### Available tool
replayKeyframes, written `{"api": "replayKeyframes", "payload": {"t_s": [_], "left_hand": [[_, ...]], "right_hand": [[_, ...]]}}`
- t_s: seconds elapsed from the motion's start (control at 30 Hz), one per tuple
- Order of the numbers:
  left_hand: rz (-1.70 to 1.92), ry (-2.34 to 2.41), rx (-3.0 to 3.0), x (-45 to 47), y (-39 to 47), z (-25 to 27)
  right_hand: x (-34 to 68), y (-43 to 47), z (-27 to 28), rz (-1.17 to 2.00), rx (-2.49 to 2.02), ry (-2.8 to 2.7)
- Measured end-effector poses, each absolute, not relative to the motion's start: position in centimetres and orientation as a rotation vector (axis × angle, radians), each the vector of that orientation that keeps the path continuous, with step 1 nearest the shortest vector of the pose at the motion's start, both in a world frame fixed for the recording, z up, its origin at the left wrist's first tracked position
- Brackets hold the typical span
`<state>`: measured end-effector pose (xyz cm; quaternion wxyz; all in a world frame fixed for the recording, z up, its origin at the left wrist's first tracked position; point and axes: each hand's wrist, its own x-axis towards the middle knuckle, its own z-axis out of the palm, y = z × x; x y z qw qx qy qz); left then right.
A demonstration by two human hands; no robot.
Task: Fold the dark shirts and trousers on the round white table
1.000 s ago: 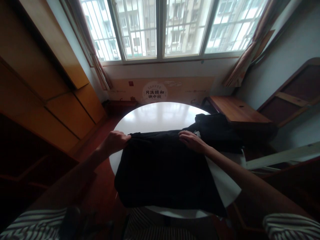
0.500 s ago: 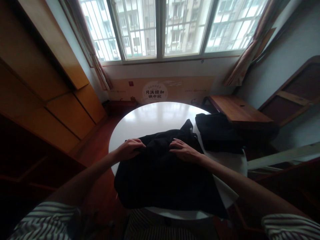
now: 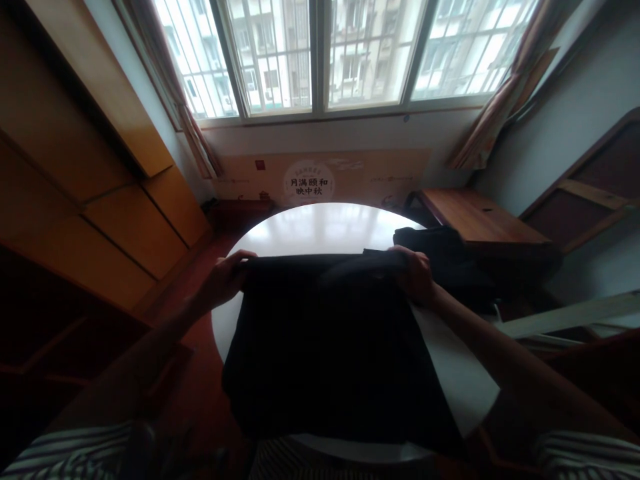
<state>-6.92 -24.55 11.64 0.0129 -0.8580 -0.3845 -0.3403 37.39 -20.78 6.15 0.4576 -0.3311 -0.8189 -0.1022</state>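
A black garment (image 3: pixel 333 353) lies spread over the round white table (image 3: pixel 320 227), its near edge hanging toward me. Its exact kind is too dark to make out. My left hand (image 3: pixel 231 275) is closed on the far left corner of the garment. At the far right corner, my right hand (image 3: pixel 419 277) grips the same edge. Between both hands the far edge is pulled straight and looks slightly raised. A folded stack of black cloth (image 3: pixel 453 263) sits on the table just beyond my right hand.
A wooden desk (image 3: pixel 485 217) stands behind the table at right. Yellow-brown cabinets (image 3: pixel 125 217) line the left side. Beneath the barred window (image 3: pixel 280 60) runs a printed banner (image 3: pixel 360 175). A pale wooden bar (image 3: pixel 575 313) juts in from the right.
Both hands have moved apart to the garment's far corners. The bunched far part of the garment is now stretched out into a straight edge.
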Motion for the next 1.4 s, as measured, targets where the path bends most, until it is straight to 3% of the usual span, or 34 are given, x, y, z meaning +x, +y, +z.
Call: {"api": "replayKeyframes", "payload": {"t_s": [0.13,0.3,0.4,0.5,0.73,0.87,1.0,1.2,1.4], "left_hand": [[-0.93,-1.343,-2.42,-7.8,-18.1,12.1],[-0.733,-1.731,-2.042,-6.7,-6.6,15.4],[-0.696,-1.828,-2.062,-4.5,-2.6,15.3],[-0.611,-1.743,-2.263,-1.8,-3.2,12.1],[-0.399,-1.496,-2.712,-0.9,-17.1,1.8],[-0.365,-1.484,-2.879,-3.9,-25.6,0.9],[-0.327,-1.21,-3.093,-6.0,-33.0,1.7],[-0.269,-0.927,-3.034,-7.1,-38.5,0.9],[-0.254,-1.135,-2.905,-8.4,-38.3,1.4]], "right_hand": [[35.9,-15.5,10.7,-0.404,-0.927,-2.038],[31.8,-4.9,16.9,-0.384,-1.388,-2.064],[29.7,0.0,17.2,-0.3,-1.648,-2.045],[28.6,0.3,14.4,-0.157,-1.77,-2.124],[31.3,-17.5,5.2,0.059,-1.262,-2.651],[35.2,-30.6,1.9,0.176,-1.267,-2.656],[37.7,-39.2,-0.3,0.073,-1.217,-2.595],[39.5,-43.0,-1.1,-0.155,-1.15,-2.517],[40.4,-42.2,1.2,-0.205,-1.035,-2.548]]}}
